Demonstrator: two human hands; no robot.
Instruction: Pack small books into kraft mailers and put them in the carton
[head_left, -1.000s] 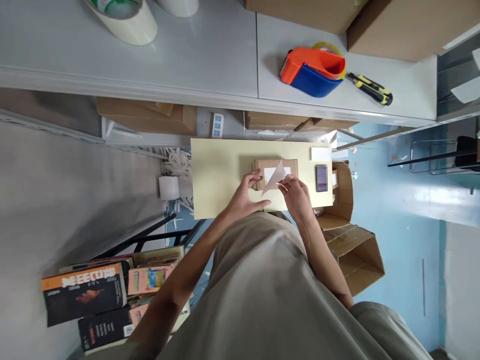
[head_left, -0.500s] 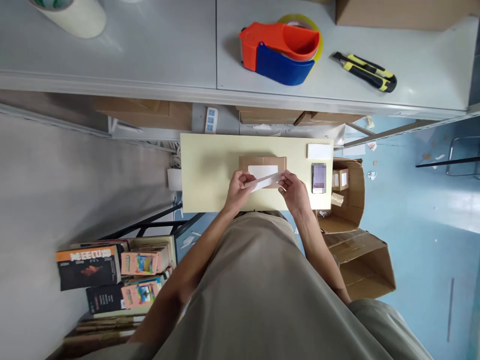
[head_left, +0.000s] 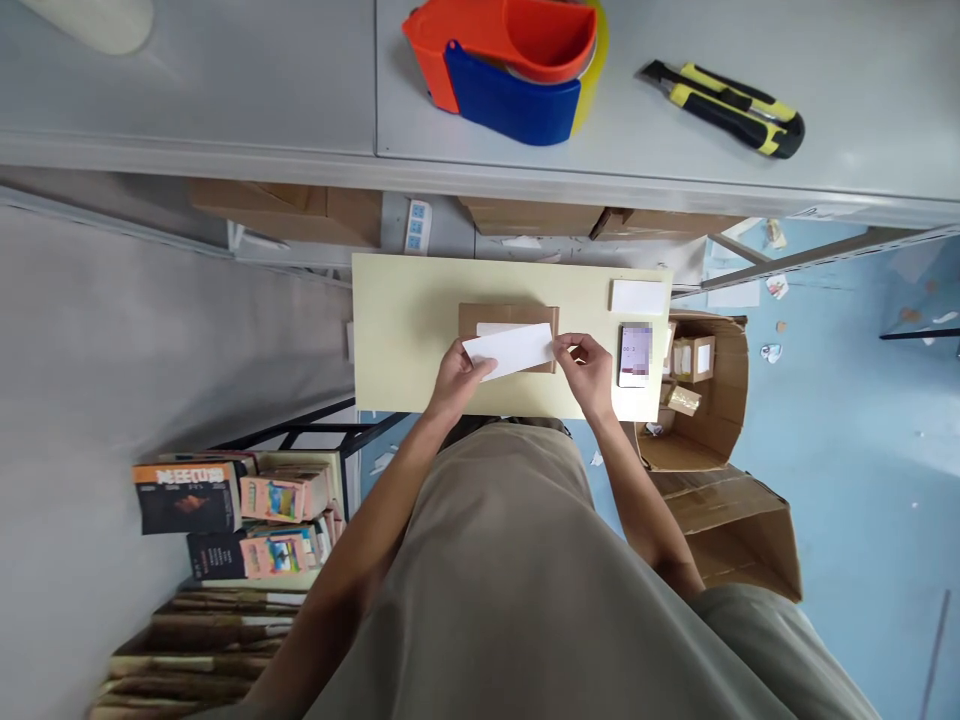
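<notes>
Over carton [head_left: 495, 313]: left hand [head_left: 454, 382] pinches paper [head_left: 517, 350], right hand [head_left: 588, 373] at edge.

The tape dispenser [head_left: 517, 98], utility knife [head_left: 731, 108] and open cartons [head_left: 738, 400] suggest a packing workroom.

The table [head_left: 405, 340] has lots of room on its left side, where the left hand [head_left: 456, 383] could slide. The right hand [head_left: 589, 373] has a small gap before the phone [head_left: 635, 355] and white pad [head_left: 637, 297]. The box [head_left: 510, 312] blocks the middle, and the shelf [head_left: 322, 90] stands past the far edge.
</notes>
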